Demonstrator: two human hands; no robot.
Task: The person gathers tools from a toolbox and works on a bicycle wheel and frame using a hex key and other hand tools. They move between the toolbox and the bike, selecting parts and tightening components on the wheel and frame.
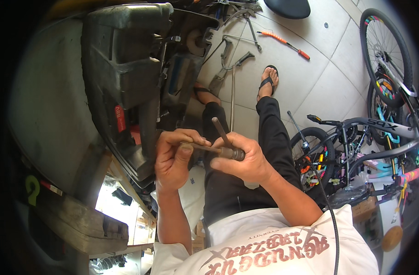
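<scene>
My right hand grips a metal hand tool by its round, dark head. A thick bar sticks out of that head, up past my fingers. From its other side a thin shaft runs left. My left hand pinches the far end of this shaft between thumb and fingers, hiding the tip. Both hands are above my lap, with the left one close beside a large black plastic case.
Several metal tools and an orange flexible-shaft screwdriver lie on the tiled floor. Bicycles crowd the right side. A long metal rod runs between my legs. A black round seat is at the top. A dark cable crosses my shirt.
</scene>
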